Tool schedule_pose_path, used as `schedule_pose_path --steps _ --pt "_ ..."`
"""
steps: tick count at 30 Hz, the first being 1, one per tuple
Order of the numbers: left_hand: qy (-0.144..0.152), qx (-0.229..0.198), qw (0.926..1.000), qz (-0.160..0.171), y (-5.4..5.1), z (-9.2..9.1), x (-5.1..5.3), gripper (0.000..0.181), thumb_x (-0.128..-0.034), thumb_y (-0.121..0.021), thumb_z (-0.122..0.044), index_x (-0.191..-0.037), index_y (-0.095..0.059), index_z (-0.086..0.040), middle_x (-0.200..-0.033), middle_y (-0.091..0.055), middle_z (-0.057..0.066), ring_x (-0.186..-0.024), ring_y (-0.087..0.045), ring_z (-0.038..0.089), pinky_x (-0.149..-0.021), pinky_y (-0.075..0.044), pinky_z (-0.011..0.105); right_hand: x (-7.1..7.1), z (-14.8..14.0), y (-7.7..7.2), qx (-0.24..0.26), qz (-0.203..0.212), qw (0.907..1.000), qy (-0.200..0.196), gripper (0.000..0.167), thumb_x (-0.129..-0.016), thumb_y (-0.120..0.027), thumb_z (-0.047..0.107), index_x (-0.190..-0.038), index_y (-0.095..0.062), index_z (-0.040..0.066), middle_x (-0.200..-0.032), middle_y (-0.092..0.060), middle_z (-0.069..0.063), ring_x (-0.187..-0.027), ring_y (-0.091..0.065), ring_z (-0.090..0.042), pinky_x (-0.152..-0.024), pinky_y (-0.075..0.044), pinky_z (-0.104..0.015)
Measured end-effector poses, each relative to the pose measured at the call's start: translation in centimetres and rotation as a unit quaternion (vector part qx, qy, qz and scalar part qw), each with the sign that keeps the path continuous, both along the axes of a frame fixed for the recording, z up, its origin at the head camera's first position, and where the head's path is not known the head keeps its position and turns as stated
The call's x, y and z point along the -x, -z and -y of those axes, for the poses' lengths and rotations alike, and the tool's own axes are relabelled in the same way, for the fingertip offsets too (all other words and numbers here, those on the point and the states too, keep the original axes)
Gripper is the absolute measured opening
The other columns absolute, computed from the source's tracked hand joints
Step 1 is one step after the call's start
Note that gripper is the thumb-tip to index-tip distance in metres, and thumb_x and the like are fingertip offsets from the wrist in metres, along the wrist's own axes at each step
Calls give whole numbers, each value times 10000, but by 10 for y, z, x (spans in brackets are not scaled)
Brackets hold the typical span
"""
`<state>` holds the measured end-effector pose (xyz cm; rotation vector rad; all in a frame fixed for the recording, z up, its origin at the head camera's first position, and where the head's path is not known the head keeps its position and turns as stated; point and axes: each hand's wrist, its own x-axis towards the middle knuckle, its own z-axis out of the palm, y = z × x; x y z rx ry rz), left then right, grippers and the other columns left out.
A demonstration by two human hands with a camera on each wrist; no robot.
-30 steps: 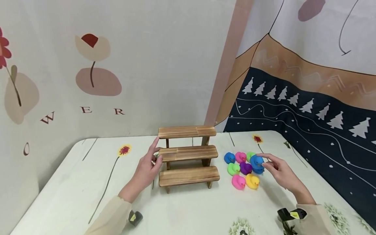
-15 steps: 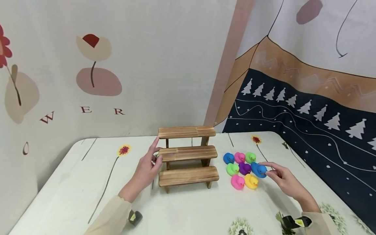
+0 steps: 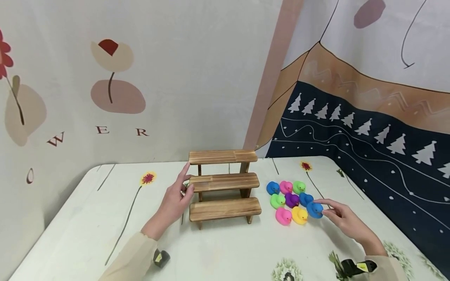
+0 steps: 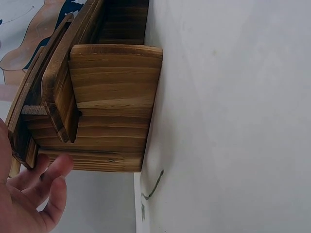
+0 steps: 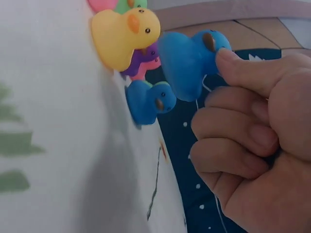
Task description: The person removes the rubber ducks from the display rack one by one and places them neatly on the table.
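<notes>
A three-tier wooden step stand [image 3: 225, 208] stands on the table in the head view. At its left end is my left hand [image 3: 174, 203], index fingertip at the top step and thumb by the middle step; in the left wrist view its fingers lie loosely bent near the side panel [image 4: 112, 107]. My right hand [image 3: 348, 223] pinches a blue rubber duck [image 3: 314, 210] between thumb and index finger, the index tip hidden behind it. In the right wrist view that duck hangs off the table, near another blue duck [image 5: 148, 102] and the yellow duck [image 5: 119, 36].
Several other rubber ducks stand grouped right of the stand: a purple duck [image 3: 291, 200], a front pink duck [image 3: 283, 216], a left green duck [image 3: 277, 201] among them. Patterned cloth walls [image 3: 197, 78] rise behind the white table [image 3: 225, 253].
My right hand has moved the pinched blue duck rightward and toward me, uncovering the green duck and then the second blue duck behind it. My left hand stays at the stand.
</notes>
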<state>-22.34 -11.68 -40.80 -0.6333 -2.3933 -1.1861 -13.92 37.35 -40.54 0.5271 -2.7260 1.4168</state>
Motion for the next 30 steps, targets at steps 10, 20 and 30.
schedule_pose_path --steps 10,20,30 --pt "-4 41 9999 141 0 -1 0 684 -961 -532 -91 -1546 -197 -205 -1275 -587 237 -660 -488 74 -607 -472 235 1 -9 14 -7 222 9993 290 243 -1022 -431 90 -1176 -563 -44 -585 -269 -75 -475 -285 -203 -448 -288 -310" --pt "-31 20 9995 298 -3 -1 1 685 -968 -524 -112 -1550 -182 -231 -1287 -583 218 -670 -495 105 -609 -470 240 1 -9 10 -418 333 9944 912 258 -1014 -464 121 -1156 -589 -56 -614 -310 36 -507 -315 -151 -476 -301 -300" --pt "2 40 9997 240 -2 0 1 691 -963 -533 -108 -1549 -188 -226 -1269 -594 221 -660 -493 93 -604 -473 239 2 -20 16 -700 1315 9885 279 400 -994 -512 170 -1302 -518 -85 -665 -318 32 -577 -294 -76 -506 -251 -260"
